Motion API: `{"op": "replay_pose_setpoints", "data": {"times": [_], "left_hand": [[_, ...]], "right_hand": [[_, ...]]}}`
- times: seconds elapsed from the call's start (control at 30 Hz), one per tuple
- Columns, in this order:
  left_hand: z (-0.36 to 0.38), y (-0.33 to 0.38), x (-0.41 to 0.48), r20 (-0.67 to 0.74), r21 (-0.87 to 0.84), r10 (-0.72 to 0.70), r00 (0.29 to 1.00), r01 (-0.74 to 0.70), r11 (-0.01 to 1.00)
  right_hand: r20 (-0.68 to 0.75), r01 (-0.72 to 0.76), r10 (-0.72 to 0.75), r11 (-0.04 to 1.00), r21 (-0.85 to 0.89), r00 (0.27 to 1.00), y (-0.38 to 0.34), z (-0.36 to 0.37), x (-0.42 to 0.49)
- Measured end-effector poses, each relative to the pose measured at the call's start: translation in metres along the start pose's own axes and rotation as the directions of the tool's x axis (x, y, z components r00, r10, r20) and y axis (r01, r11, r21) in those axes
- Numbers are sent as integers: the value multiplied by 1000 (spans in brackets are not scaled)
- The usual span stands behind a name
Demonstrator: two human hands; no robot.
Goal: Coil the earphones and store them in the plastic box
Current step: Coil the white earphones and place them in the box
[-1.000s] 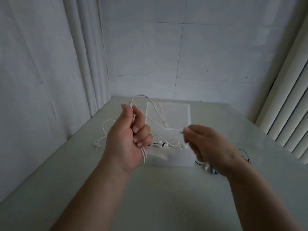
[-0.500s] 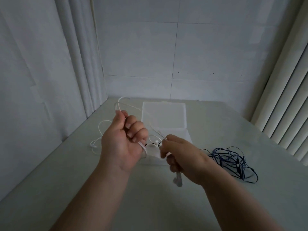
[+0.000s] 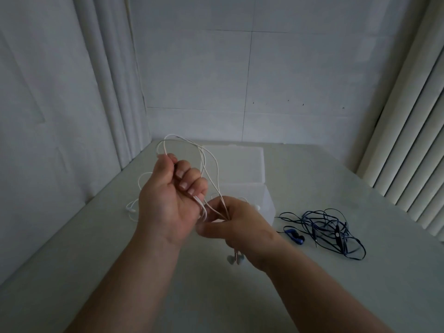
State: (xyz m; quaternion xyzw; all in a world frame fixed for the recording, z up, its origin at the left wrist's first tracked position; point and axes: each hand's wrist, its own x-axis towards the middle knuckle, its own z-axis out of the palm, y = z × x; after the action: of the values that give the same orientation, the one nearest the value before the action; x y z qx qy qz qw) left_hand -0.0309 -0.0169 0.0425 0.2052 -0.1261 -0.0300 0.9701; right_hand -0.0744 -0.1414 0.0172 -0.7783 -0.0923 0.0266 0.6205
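Observation:
My left hand (image 3: 171, 200) is raised above the table, fingers curled round loops of the white earphone cable (image 3: 211, 174) that arch up over it. Just to its right and lower, my right hand (image 3: 236, 221) pinches the same cable, and the two white earbuds (image 3: 235, 259) dangle beneath its wrist. Behind both hands stands the translucent plastic box (image 3: 268, 200) with its lid (image 3: 240, 162) open and tilted back. My hands hide most of the box's inside.
A tangled dark blue pair of earphones (image 3: 329, 227) lies on the table right of the box. Another white earphone cable (image 3: 134, 205) lies on the table left of my left hand. Walls close in at the left and back, blinds at the right.
My right hand has come down from beside the left to just below it, drawing the cable along; the earbuds now hang under its wrist. The loops over my left hand stand taller.

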Motion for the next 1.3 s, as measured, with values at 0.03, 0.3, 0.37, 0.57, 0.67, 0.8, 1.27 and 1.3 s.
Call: {"op": "replay_pose_setpoints", "data": {"times": [0.03,0.3,0.37,0.57,0.67,0.8,1.27,1.3], "left_hand": [[0,0,0,-4,4,-1,1000,1,1000],[-2,3,3,24,54,50,998,-51,997],[-3,3,3,27,64,60,998,-62,996],[-9,5,3,-61,122,80,995,-72,990],[-13,8,6,-89,183,79,993,-62,981],[-14,8,5,-104,373,92,990,-47,927],[-20,9,5,-182,241,100,978,-54,969],[-20,8,5,-181,298,115,977,-57,953]], "right_hand": [[10,0,0,999,-37,1000,1,0,0],[-3,32,-32,998,48,999,1,-1,0],[-18,18,-16,995,96,1000,1,-3,2],[154,-39,43,999,-28,987,-10,-43,-8],[140,-76,103,979,-189,985,-16,-68,-14],[73,-27,45,970,-240,996,-17,-82,-17],[-72,-124,108,950,-288,992,-11,-90,-16],[-51,-118,108,950,-290,993,-11,-89,-16]]}}
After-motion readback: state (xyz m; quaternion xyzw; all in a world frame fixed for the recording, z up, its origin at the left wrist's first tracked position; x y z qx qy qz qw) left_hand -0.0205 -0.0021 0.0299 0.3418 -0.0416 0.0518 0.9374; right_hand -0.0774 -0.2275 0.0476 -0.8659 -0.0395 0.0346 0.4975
